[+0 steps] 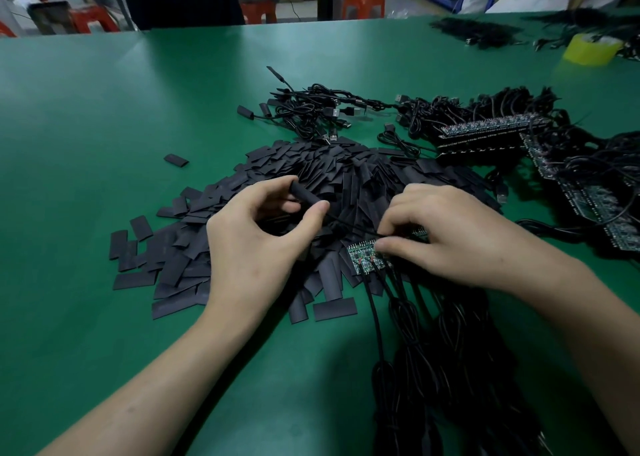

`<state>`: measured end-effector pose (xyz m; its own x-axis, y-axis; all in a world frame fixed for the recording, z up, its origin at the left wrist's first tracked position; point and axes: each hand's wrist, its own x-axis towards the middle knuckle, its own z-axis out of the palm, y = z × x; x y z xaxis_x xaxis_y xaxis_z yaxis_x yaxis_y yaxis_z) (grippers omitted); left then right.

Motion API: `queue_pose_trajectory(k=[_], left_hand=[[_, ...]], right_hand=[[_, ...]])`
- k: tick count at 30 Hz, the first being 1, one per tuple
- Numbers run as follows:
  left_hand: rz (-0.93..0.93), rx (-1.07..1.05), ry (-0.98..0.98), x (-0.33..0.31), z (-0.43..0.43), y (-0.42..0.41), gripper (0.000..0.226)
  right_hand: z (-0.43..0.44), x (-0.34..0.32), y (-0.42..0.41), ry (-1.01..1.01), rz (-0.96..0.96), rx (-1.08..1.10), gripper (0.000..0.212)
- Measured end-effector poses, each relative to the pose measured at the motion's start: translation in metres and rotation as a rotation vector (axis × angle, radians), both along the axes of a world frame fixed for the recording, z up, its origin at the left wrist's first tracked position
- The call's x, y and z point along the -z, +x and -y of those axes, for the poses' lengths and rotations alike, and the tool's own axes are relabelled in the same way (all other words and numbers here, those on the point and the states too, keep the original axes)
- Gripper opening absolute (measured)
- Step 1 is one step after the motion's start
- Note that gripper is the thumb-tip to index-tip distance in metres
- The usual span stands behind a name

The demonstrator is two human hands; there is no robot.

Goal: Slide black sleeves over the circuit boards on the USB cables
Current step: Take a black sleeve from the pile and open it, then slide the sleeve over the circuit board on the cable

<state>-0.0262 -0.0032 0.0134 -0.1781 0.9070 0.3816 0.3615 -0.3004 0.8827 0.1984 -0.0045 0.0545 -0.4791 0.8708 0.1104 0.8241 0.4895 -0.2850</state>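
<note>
Green matte surface (104,109) carries a heap of flat black plastic sleeves (346,178), uncountably many, and bundled black USB cables (415,334). Left hand (256,234) pinches one opened sleeve (306,197): light, soft, best held by its sides. Right hand (446,237) pinches the green circuit-board strip (363,256): several boards, judged fragile.

Left forearm (162,369) enters from the lower left of the frame and right forearm (575,317) from the lower right; both are bare. Left hand (256,247), centre frame: thumb and index finger curled, pinching a black sleeve (306,197). Right hand (450,237), palm down: curled fingertips pinch a circuit board (362,256).
</note>
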Motion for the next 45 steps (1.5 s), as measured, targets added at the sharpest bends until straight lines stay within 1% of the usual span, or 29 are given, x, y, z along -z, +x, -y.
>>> queue_pose_trajectory(k=[2,5,7,9,12,14,18,21,24,27,29,30,32,35,38,42,45], left_hand=[[0.010,0.013,0.000,0.000,-0.001,-0.001,0.042],[0.014,0.045,0.003,0.000,0.000,-0.003,0.050],[-0.010,0.062,0.016,0.001,0.000,-0.003,0.047],[-0.051,0.081,0.032,0.002,0.000,-0.004,0.038],[-0.139,0.123,0.092,0.003,0.002,-0.003,0.012],[-0.183,0.147,0.132,0.005,0.002,-0.002,0.002],[-0.247,0.197,0.166,0.008,0.005,0.000,0.005],[-0.277,0.242,0.153,0.011,0.005,0.000,0.011],[-0.315,0.273,0.155,0.014,0.003,-0.001,0.024],[-0.418,0.291,0.188,0.015,0.002,-0.001,0.027],[-0.511,0.293,0.205,0.015,0.002,-0.001,0.029],[-0.564,0.291,0.214,0.015,0.002,-0.001,0.030],[-0.669,0.275,0.231,0.014,0.003,-0.001,0.033],[-0.786,0.221,0.227,0.012,0.005,0.000,0.041],[-0.861,0.205,0.195,0.009,0.008,0.002,0.051],[-0.877,0.211,0.163,0.007,0.010,0.004,0.052],[-0.845,0.230,0.143,0.007,0.011,0.006,0.051]], right_hand=[[-0.002,-0.003,0.002,0.016,-0.083,0.016,0.026],[-0.006,-0.014,0.009,0.088,-0.234,0.088,0.017],[-0.016,-0.024,0.013,0.132,-0.326,0.150,0.013],[-0.035,-0.034,0.014,0.175,-0.349,0.215,0.013],[-0.080,-0.047,0.004,0.244,-0.280,0.283,0.019],[-0.117,-0.052,-0.009,0.278,-0.224,0.304,0.025],[-0.187,-0.059,-0.045,0.354,-0.072,0.329,0.030],[-0.225,-0.057,-0.074,0.366,-0.003,0.337,0.030],[-0.242,-0.050,-0.100,0.313,0.069,0.294,0.033],[-0.251,-0.034,-0.109,0.241,0.123,0.271,0.048],[-0.244,-0.027,-0.106,0.243,0.104,0.274,0.051],[-0.236,-0.027,-0.104,0.251,0.074,0.260,0.047],[-0.210,-0.028,-0.095,0.281,0.008,0.162,0.037],[-0.147,-0.022,-0.072,0.240,-0.071,0.027,0.024],[-0.078,-0.010,-0.041,0.187,-0.109,-0.036,0.016],[-0.026,0.006,-0.008,0.090,-0.113,-0.003,0.021],[-0.013,0.017,0.000,0.080,-0.035,-0.009,0.032]])
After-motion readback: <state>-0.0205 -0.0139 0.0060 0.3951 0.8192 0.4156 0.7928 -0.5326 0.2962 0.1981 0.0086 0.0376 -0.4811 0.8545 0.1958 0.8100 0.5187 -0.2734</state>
